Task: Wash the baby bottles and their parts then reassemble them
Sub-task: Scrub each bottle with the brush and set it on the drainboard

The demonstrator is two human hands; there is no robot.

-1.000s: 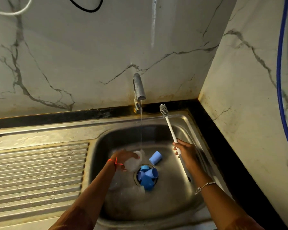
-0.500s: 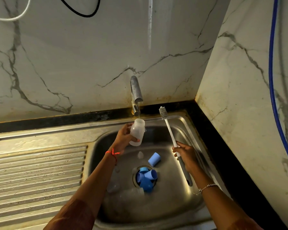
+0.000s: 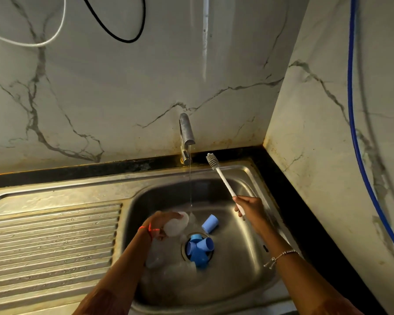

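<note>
Domestic kitchen, wash-up corner. A stainless-steel sink (image 3: 243, 178) with a ribbed draining board (image 3: 52, 235) left of the hands is set into a dark tabletop (image 3: 289, 201). A wall tap (image 3: 187, 133) beyond the hands runs water. Marble-veined wall panels (image 3: 123, 87), stained along the base, meet in a corner beyond the right hand (image 3: 250, 208).

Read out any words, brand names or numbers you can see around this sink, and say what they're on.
None can be read. The bottle in the left hand, the brush in the right hand, the blue caps, tap and sink show no print.
</note>
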